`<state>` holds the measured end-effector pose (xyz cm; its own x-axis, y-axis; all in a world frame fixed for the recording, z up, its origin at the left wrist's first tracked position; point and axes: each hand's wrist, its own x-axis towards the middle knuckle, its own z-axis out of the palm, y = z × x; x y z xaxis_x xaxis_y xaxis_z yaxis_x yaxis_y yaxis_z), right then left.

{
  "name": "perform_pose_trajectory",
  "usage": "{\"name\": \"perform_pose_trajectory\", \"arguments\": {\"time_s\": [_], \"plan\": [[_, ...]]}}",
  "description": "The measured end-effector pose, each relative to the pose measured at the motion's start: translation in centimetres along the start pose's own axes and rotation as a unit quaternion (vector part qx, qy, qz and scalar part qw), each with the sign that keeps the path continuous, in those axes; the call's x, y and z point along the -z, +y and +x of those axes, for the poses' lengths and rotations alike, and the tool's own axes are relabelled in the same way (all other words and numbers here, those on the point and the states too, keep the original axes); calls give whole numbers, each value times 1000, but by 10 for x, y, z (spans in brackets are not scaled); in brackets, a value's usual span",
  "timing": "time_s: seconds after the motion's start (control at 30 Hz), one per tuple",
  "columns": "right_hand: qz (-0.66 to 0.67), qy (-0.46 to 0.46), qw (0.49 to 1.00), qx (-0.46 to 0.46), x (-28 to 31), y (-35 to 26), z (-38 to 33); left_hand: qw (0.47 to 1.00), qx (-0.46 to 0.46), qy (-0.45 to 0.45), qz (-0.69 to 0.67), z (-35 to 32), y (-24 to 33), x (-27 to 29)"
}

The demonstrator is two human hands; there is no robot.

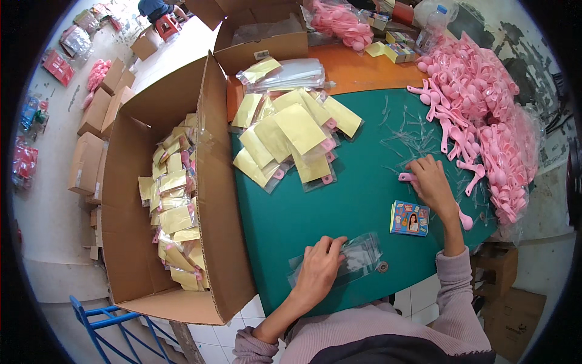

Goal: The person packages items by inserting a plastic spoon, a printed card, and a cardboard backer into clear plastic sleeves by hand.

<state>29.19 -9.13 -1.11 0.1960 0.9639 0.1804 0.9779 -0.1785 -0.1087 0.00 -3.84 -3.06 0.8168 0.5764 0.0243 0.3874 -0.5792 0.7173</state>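
Observation:
My left hand (320, 267) rests at the near edge of the green table with its fingers curled down on a few flat, clear plastic bags (362, 253). Farther right, my right hand (431, 185) closes its fingers on a pink plastic spoon (406, 177), whose end sticks out to their left; the rest is hidden. Another pink spoon bowl (465, 221) shows beside my right wrist. Between my hands lies a small stack of blue printed cards (409, 218). A small round metal piece (382, 267) sits beside the bags.
Packed clear bags with yellow cards (300, 128) are piled on the far table. A large cardboard box (212, 182) on the left holds many more. Loose pink spoons (467, 91) heap along the right. Plastic scraps (409, 136) and a bottle (433, 24) are farther back.

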Motion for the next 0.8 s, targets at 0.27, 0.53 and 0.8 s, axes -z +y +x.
{"name": "perform_pose_trajectory", "arguments": {"time_s": [0.27,0.53,0.8], "plan": [[44,152,986,-56,45,-26,-9,997,-17,47,60,9,4,7],[340,155,925,-66,53,-95,-53,1000,7,9,4,15,0,13],[354,134,919,-112,38,-99,-62,996,-57,24,64,5,0,-8]]}}
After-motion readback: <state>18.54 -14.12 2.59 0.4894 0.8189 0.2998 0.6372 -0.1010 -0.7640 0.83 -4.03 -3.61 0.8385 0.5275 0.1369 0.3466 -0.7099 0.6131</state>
